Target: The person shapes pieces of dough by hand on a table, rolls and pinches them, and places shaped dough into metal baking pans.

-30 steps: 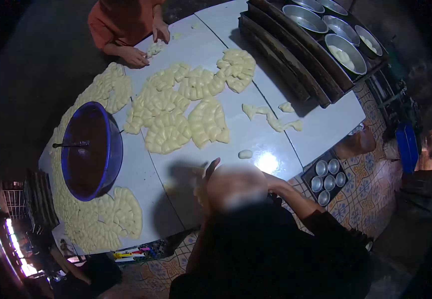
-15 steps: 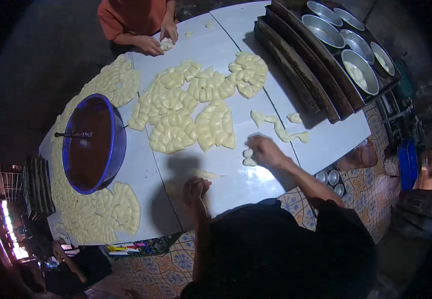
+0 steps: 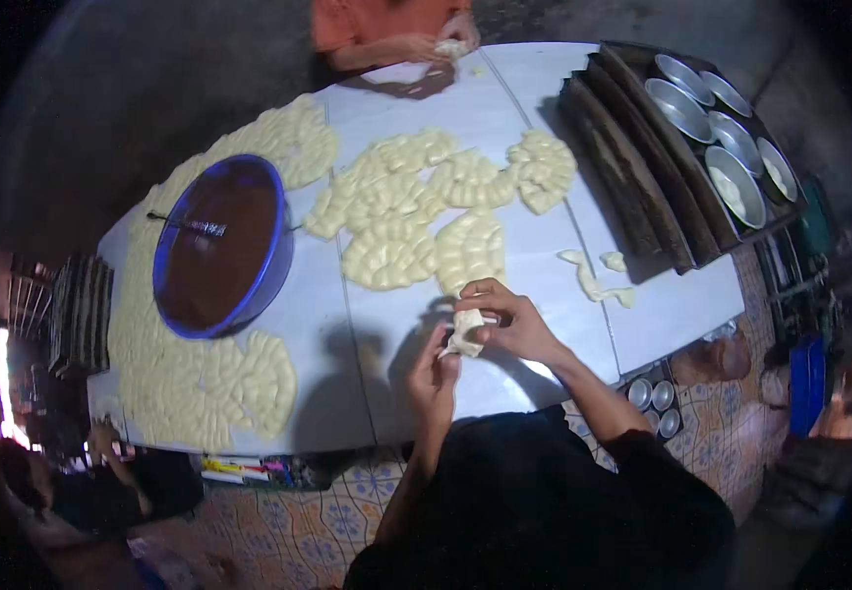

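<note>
Pale dough pieces (image 3: 466, 332) are bunched between my two hands, above the near part of the white table (image 3: 323, 388). My left hand (image 3: 433, 382) grips them from the left, thumb and fingers closed. From the right, my right hand (image 3: 506, 323) closes its fingers on the same dough. How many pieces are in there is hard to make out. Just beyond my hands lies a cluster of dough pieces (image 3: 470, 248) pressed side by side, with more such clusters (image 3: 386, 197) behind it. To the right are a twisted dough strip (image 3: 595, 280) and a small lump (image 3: 614, 262).
At left a blue basin (image 3: 283, 265) of brown filling holds a dark-handled utensil (image 3: 188, 224), with dough spread around it. Dark trays (image 3: 632, 157) and round metal tins (image 3: 681, 110) occupy the far right. Across the table a person in orange (image 3: 386, 34) handles dough.
My right hand has come left from the table with the small dough pieces, and both hands now meet around dough. The view has shifted, so the table sits differently in it.
</note>
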Demonstrator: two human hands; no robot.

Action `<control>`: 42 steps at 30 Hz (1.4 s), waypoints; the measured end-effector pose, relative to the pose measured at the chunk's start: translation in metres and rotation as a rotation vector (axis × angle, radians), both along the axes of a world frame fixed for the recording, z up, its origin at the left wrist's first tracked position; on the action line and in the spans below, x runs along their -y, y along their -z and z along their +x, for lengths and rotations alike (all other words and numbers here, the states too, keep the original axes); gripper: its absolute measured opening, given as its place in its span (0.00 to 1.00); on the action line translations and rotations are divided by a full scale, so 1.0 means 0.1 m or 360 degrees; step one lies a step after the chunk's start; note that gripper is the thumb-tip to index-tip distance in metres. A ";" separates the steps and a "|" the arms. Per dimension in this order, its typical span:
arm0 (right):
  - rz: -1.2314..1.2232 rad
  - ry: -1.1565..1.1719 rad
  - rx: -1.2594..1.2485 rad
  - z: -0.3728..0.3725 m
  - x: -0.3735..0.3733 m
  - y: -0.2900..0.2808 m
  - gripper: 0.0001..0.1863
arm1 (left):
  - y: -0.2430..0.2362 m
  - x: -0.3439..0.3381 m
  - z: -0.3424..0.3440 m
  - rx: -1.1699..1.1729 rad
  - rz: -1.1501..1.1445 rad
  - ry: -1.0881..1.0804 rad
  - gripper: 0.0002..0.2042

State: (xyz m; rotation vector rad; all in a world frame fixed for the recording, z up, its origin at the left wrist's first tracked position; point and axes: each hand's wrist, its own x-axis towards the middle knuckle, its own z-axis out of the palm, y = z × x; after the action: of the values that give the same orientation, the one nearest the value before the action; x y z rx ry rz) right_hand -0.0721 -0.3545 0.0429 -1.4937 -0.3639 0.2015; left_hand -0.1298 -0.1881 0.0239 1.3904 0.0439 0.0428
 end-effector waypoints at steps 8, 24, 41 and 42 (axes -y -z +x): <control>-0.0303 0.0435 0.0073 -0.25 -0.64 0.23 0.13 | 0.07 -0.16 0.02 0.0110 -0.0094 -0.0266 0.13; 0.0428 -0.0148 -0.0306 0.16 -1.04 0.42 0.65 | -0.02 -2.12 2.03 -0.0036 0.0025 -0.0206 0.36; 0.0965 -0.0008 -0.1219 0.33 -1.33 0.61 0.25 | -0.39 -1.35 1.15 -0.0733 -0.0808 0.0433 0.51; 0.0707 0.0110 -0.1220 0.30 -1.30 0.62 0.20 | -0.30 -1.22 1.03 -0.0688 -0.0740 0.0264 0.43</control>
State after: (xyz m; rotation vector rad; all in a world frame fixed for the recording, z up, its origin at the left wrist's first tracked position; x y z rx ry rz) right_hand -0.0418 -0.2244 -0.0189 -0.8983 0.2514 0.5738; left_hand -0.0271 -0.0656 0.0538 0.9134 0.2813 -0.3859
